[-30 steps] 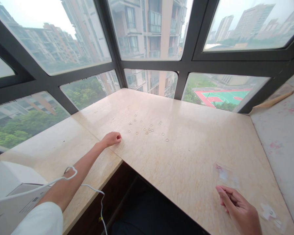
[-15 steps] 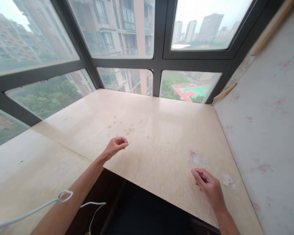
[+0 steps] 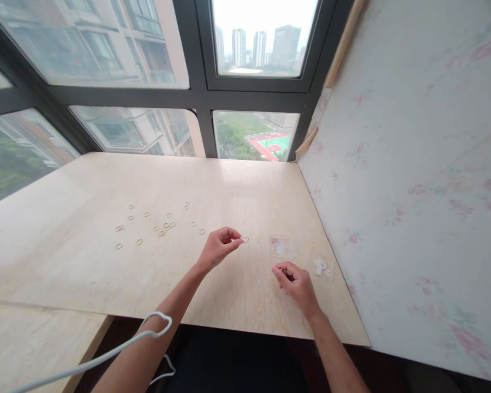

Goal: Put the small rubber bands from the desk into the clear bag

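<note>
My left hand [image 3: 221,248] pinches a small thin ring [image 3: 245,239] between thumb and fingertips, held out to the right just over the wooden tabletop [image 3: 237,191]. Fingers curled and thumb pressed against them, my right hand [image 3: 297,286] is closed near the table's right side; whatever its grip contains is hidden. Just beyond it lies a clear plastic bag [image 3: 282,246] with a reddish print. To the left of my left hand, several similar rings [image 3: 162,233] are scattered on the wood, some overlapping.
Small white pieces [image 3: 320,266] on clear plastic lie right of my right hand. A flowered wall [image 3: 393,191] borders the table on the right, and dark window frames [image 3: 200,98] stand behind it. A white cable [image 3: 118,349] loops across my left forearm.
My view has turned to the right. My left hand has carried the ring away from the scattered rings, towards my right hand. Both hands stay closed.
</note>
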`<state>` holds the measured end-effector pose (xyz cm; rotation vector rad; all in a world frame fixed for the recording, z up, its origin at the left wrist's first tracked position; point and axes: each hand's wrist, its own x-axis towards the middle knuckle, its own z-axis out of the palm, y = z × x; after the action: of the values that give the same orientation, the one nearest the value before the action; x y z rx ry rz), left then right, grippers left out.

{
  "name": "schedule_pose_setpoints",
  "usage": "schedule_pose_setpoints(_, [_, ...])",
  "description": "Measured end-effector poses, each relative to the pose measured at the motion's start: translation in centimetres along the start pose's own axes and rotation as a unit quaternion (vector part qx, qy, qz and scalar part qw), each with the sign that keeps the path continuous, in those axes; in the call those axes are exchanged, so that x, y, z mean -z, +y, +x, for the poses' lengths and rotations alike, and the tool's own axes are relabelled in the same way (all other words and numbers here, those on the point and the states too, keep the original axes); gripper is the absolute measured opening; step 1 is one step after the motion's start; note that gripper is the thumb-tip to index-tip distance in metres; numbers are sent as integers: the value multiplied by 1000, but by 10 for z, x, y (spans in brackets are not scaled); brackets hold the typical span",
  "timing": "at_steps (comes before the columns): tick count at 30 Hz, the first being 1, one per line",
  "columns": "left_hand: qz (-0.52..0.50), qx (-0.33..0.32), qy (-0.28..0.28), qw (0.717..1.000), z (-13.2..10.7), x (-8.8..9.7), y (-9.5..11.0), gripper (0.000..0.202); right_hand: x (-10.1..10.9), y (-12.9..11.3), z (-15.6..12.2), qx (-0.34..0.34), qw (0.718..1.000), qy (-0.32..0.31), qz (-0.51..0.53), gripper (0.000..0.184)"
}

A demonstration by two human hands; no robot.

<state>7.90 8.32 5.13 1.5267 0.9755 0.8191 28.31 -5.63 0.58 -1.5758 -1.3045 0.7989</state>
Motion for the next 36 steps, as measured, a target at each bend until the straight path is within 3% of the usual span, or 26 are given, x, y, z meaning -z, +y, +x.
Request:
schedule_pose_setpoints(7, [148, -105, -16, 983, 30, -61, 7, 11, 1, 0, 1, 1, 1000, -1, 10, 23])
schedule_pose_setpoints(13, [334, -188, -49, 922, 37, -80, 1, 14, 1, -2, 1, 1, 1000, -5, 5, 23])
schedule_pose_setpoints(17, [344, -178, -23, 922, 30, -68, -14, 15, 1, -3, 1, 10, 1000, -7, -4, 23])
schedule_pose_setpoints(29, [288, -127, 67, 947, -15, 8, -53, 18, 0, -3, -2, -2, 1000, -3, -16, 29])
schedule_pose_setpoints(36, [201, -104, 121, 967, -26, 23, -57, 22, -2, -2, -3, -16, 998, 9, -66, 34])
